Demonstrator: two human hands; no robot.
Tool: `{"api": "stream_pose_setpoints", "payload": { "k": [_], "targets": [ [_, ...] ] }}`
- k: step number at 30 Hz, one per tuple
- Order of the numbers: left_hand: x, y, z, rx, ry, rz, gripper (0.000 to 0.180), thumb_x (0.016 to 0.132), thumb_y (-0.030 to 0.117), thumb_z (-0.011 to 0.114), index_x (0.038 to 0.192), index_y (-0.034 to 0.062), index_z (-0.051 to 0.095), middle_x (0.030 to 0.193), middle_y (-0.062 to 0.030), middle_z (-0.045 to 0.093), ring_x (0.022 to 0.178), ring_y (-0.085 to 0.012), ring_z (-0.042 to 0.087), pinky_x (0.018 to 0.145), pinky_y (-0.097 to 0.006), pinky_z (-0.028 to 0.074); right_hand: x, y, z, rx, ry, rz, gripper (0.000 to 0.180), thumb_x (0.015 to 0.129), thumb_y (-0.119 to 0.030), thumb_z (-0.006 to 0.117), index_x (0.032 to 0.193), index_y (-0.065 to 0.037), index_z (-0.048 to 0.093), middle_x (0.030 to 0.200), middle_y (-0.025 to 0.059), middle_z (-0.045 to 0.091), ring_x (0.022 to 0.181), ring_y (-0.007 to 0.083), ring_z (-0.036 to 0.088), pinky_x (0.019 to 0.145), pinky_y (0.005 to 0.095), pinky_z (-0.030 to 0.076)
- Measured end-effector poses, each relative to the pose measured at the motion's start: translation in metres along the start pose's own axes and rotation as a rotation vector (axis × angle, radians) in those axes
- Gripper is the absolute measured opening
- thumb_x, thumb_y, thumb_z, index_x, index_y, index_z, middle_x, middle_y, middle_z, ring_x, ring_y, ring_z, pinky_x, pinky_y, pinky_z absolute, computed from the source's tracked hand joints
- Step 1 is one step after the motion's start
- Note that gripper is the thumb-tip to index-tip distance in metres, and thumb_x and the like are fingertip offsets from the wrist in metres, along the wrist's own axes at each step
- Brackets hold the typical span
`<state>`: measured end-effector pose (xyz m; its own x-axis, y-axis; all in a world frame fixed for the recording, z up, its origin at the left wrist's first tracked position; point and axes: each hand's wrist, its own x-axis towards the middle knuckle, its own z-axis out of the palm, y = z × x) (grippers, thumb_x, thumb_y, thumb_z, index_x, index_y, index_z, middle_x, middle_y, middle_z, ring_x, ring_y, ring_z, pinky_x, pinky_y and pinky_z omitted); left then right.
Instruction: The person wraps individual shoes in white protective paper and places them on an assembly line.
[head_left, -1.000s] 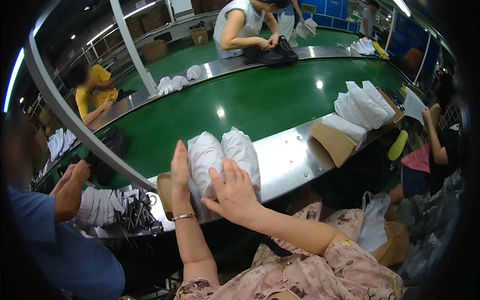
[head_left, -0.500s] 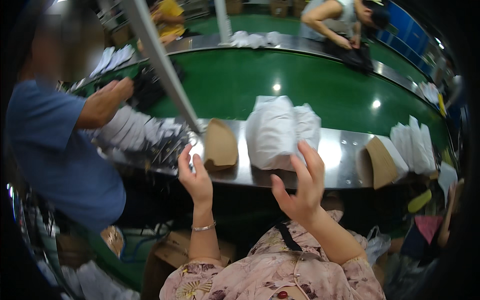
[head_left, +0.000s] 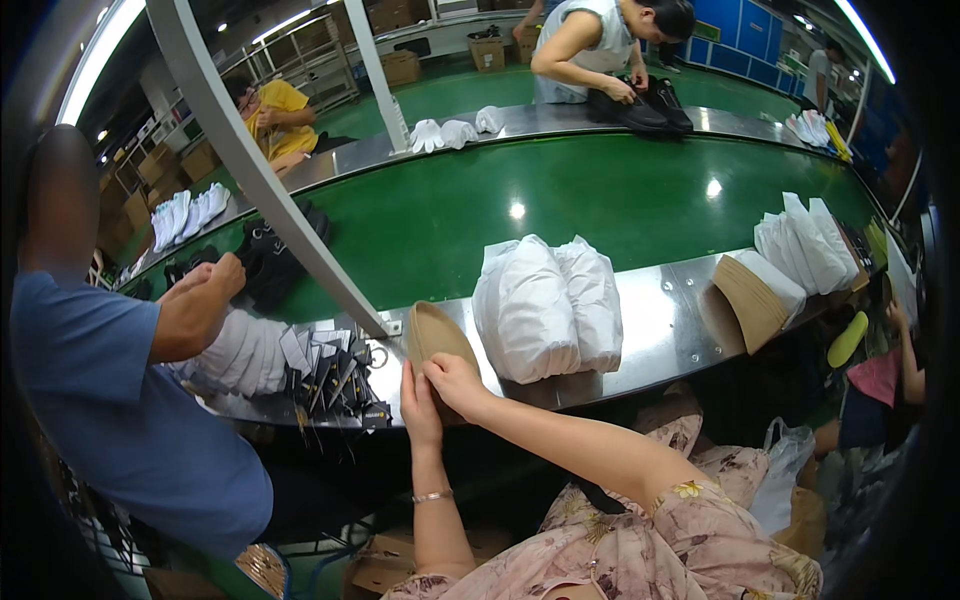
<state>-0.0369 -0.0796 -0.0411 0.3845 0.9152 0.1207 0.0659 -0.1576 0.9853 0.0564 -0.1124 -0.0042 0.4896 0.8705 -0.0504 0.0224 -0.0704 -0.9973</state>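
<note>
A tan cardboard piece (head_left: pixel 437 330) with a rounded far end stands on the metal ledge, just left of two bulky bundles wrapped in white paper (head_left: pixel 545 310). My right hand (head_left: pixel 457 385) reaches across to its near side, fingers curled in a pinch on the edge. Against the left edge of the cardboard, my left hand (head_left: pixel 420 405) holds with its fingers upright and close together. Both hands nearly meet there, and their fingertips are partly hidden. Neither hand touches the white bundles.
A grey metal post (head_left: pixel 270 180) slants down beside the cardboard. Black tags (head_left: pixel 340 375) lie left of it, near a co-worker in a blue shirt (head_left: pixel 130 400). Further right are more tan cardboard (head_left: pixel 752 305) and white wrapped bundles (head_left: pixel 805 245). Beyond the green belt (head_left: pixel 620 190), a person handles black shoes (head_left: pixel 640 105).
My hands were apart with spread fingers, the right one near the white bundles. Now the right hand has moved left, and both are at the cardboard. The view has also shifted.
</note>
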Motion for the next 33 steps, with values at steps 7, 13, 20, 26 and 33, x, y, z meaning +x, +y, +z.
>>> {"api": "stream_pose_setpoints", "payload": {
  "k": [7, 13, 20, 26, 33],
  "targets": [
    [-0.014, 0.011, 0.009, 0.349, 0.075, 0.207, 0.052, 0.093, 0.029, 0.042, 0.131, -0.0052, 0.036, 0.13, -0.0254, 0.042, 0.12, -0.0379, 0.04, 0.1, -0.04, 0.031, 0.001, -0.002, -0.009, -0.314, -0.001, -0.04, 0.018, 0.083, -0.011, 0.044, 0.087, 0.006, 0.048, 0.069, 0.0217, 0.056, 0.07, 0.0324, 0.057, 0.062, 0.0407, 0.044],
    [-0.013, 0.005, 0.008, 0.39, 0.104, 0.2, 0.051, 0.094, 0.029, 0.038, 0.131, -0.0065, 0.036, 0.124, -0.0261, 0.045, 0.112, -0.0387, 0.045, 0.095, -0.042, 0.035, -0.012, -0.013, -0.001, -0.421, 0.074, -0.185, 0.017, 0.082, -0.009, 0.047, 0.088, 0.007, 0.043, 0.065, 0.0257, 0.055, 0.068, 0.0432, 0.056, 0.062, 0.0476, 0.044],
    [-0.004, 0.011, -0.002, 0.28, 0.141, 0.069, 0.053, 0.096, 0.033, 0.032, 0.131, -0.007, 0.036, 0.113, -0.0248, 0.05, 0.102, -0.0355, 0.051, 0.087, -0.038, 0.04, -0.048, -0.027, 0.0, -0.515, 0.16, -0.46, 0.015, 0.081, -0.005, 0.049, 0.093, 0.002, 0.042, 0.077, 0.0232, 0.057, 0.074, 0.0402, 0.058, 0.062, 0.0445, 0.047],
    [0.017, -0.019, 0.007, -0.219, 0.129, 0.086, 0.039, 0.094, 0.026, 0.044, 0.114, -0.0066, 0.048, 0.104, -0.014, 0.055, 0.092, -0.0216, 0.055, 0.081, -0.032, 0.044, -0.088, -0.081, -0.043, -0.327, 0.238, -0.69, 0.026, 0.083, 0.001, 0.049, 0.109, 0.003, 0.048, 0.083, 0.0204, 0.056, 0.073, 0.0359, 0.057, 0.063, 0.0366, 0.047],
    [0.015, -0.013, -0.003, 0.225, 0.256, 0.301, 0.039, 0.096, 0.018, 0.039, 0.124, -0.008, 0.041, 0.121, -0.0193, 0.048, 0.108, -0.0262, 0.05, 0.092, -0.033, 0.041, -0.159, -0.126, -0.148, 0.548, -0.123, -0.254, 0.029, 0.094, -0.012, 0.041, 0.122, -0.005, 0.044, 0.096, 0.002, 0.055, 0.072, 0.0062, 0.048, 0.06, 0.0225, 0.041]
  ]
}}
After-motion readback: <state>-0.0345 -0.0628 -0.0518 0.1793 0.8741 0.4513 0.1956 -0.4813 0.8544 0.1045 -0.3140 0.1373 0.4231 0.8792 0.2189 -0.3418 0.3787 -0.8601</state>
